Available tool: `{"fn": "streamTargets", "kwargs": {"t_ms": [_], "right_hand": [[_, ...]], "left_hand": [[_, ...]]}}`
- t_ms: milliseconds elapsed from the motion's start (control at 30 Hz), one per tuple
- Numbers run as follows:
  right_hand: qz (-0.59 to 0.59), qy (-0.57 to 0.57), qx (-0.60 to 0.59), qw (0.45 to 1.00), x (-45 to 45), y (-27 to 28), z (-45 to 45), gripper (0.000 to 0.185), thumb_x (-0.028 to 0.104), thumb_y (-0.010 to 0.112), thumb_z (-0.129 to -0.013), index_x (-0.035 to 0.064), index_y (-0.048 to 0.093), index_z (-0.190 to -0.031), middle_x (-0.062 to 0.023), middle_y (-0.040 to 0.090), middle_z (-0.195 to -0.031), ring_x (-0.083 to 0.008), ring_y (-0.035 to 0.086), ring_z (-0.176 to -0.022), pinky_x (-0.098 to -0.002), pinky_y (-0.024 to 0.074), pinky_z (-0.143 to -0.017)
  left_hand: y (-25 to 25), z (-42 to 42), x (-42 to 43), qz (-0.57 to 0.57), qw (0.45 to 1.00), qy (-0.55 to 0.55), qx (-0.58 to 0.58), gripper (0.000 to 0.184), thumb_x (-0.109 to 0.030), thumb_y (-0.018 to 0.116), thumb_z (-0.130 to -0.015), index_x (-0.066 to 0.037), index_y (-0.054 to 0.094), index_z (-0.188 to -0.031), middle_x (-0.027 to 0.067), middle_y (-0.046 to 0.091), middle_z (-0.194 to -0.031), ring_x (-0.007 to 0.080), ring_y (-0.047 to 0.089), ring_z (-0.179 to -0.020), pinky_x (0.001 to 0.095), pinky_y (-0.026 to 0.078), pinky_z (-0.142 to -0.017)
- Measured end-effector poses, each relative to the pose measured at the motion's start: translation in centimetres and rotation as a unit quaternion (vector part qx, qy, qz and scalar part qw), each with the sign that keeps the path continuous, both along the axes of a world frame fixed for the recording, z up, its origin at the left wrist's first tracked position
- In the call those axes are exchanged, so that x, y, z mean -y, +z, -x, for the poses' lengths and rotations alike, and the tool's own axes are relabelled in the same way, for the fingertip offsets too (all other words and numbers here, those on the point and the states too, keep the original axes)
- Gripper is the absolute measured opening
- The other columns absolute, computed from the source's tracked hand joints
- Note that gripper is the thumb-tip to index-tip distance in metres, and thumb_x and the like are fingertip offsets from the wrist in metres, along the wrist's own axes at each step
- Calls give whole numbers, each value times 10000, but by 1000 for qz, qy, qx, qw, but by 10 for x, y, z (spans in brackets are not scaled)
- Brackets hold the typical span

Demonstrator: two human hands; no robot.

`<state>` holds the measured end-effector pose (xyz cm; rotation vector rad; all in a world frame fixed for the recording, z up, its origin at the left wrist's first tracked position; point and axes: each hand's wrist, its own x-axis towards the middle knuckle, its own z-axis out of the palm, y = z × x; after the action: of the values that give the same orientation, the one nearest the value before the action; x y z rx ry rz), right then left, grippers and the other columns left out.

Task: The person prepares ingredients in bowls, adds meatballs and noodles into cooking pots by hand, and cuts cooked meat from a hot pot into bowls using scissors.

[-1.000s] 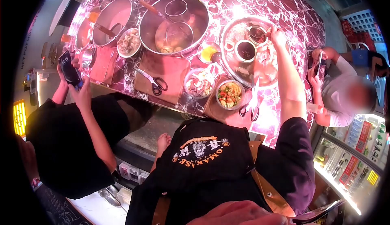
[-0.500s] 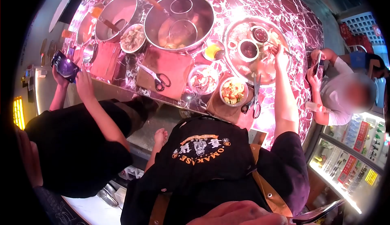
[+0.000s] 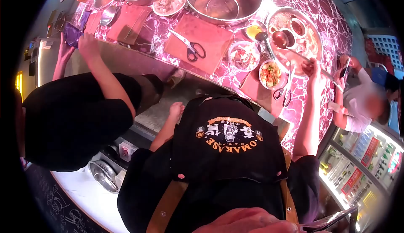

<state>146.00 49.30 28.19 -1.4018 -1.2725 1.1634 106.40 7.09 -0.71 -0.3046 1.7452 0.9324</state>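
Note:
My right hand (image 3: pixel 312 69) is closed round the handle of a ladle (image 3: pixel 281 39), whose bowl is over a dark sauce cup (image 3: pixel 288 37) on the large round metal tray (image 3: pixel 320 52). Beside that cup stands a cup of red sauce (image 3: pixel 298 26), with pale food around both. Low beside the apron, away from the table, my left hand (image 3: pixel 177 109) has its fingers curled; whether it holds anything cannot be made out. Black-handled scissors (image 3: pixel 286 85) lie against the tray's near edge, next to a bowl of mixed chopped food (image 3: pixel 270 74).
A big metal pot (image 3: pixel 256 5), a bowl of raw pieces (image 3: pixel 244 56), a yellow liquid cup (image 3: pixel 253 31) and a cutting board (image 3: pixel 179 50) with scissors (image 3: pixel 194 51) are on the table. At left a person (image 3: pixel 80 106) holds a phone; another person (image 3: pixel 357 102) is at right.
The view has shifted, so the table appears higher. My right hand has drawn back towards the tray's near right edge, and the ladle now shows over the dark sauce cup.

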Motion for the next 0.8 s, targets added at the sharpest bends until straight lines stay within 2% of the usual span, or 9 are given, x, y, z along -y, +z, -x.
{"fn": "streamTargets", "kwargs": {"t_ms": [167,300,367,433,467,633,700,733,800], "right_hand": [[17,76,77,994,71,-8,35,339,283,451,-1024,-4,596,-1133,-164,699,-963,-238,702,-904,-345,571,-831],[-116,130,153,973,109,-46,42,206,117,488,-1005,-11,606,-1114,-127,699,-957,-213,698,-875,-321,550,-793],[-219,169,198,940,129,-37,55,156,31,535,-955,3,618,-1083,-149,687,-963,-253,689,-909,-344,543,-771],[-296,194,342,870,144,-29,60,177,0,573,-913,27,630,-1078,-159,675,-990,-312,676,-915,-357,538,-771],[-305,215,354,858,153,-21,66,214,-15,599,-880,55,641,-1078,-161,656,-1067,-341,657,-938,-360,537,-780],[-328,218,377,839,173,-14,73,235,10,614,-871,87,650,-1091,-148,625,-1141,-330,646,-991,-376,536,-774],[-341,157,407,833,162,-22,79,212,50,588,-899,84,643,-1101,-154,628,-1115,-347,644,-970,-393,531,-770],[-259,142,434,851,151,-28,82,202,75,551,-925,81,634,-1109,-163,624,-1111,-362,629,-973,-414,518,-792],[-307,138,391,857,117,-36,108,198,89,546,-917,74,618,-1101,-160,618,-1034,-368,605,-982,-426,496,-824]], "left_hand": [[-17,32,11,-1,1000,-13,21,130,-161,540,-958,-80,599,-1040,23,616,-739,89,550,-555,227,416,-439],[-19,54,27,-5,1000,-13,0,126,-161,535,-961,-92,605,-1040,17,623,-729,81,560,-548,227,414,-429],[-25,64,38,2,1000,-14,4,131,-165,538,-958,-97,607,-1047,16,623,-727,81,560,-545,227,411,-426],[-32,74,50,10,1000,-14,8,137,-170,541,-956,-102,608,-1055,14,623,-726,81,560,-543,228,408,-424],[-36,77,58,12,1000,-12,11,144,-175,546,-953,-106,607,-1063,13,622,-727,81,560,-541,227,404,-424],[-49,86,80,3,1000,-4,27,156,-186,559,-944,-108,607,-1070,8,624,-734,79,561,-539,224,395,-426],[-46,85,82,6,1000,-1,27,151,-181,555,-945,-109,607,-1067,8,626,-734,82,562,-540,226,401,-434],[-47,84,85,4,1000,0,27,151,-181,555,-945,-109,607,-1067,8,626,-734,82,562,-540,226,401,-434],[-48,82,91,1,999,5,41,143,-178,550,-948,-111,602,-1063,11,622,-736,87,564,-546,231,409,-445]]}}
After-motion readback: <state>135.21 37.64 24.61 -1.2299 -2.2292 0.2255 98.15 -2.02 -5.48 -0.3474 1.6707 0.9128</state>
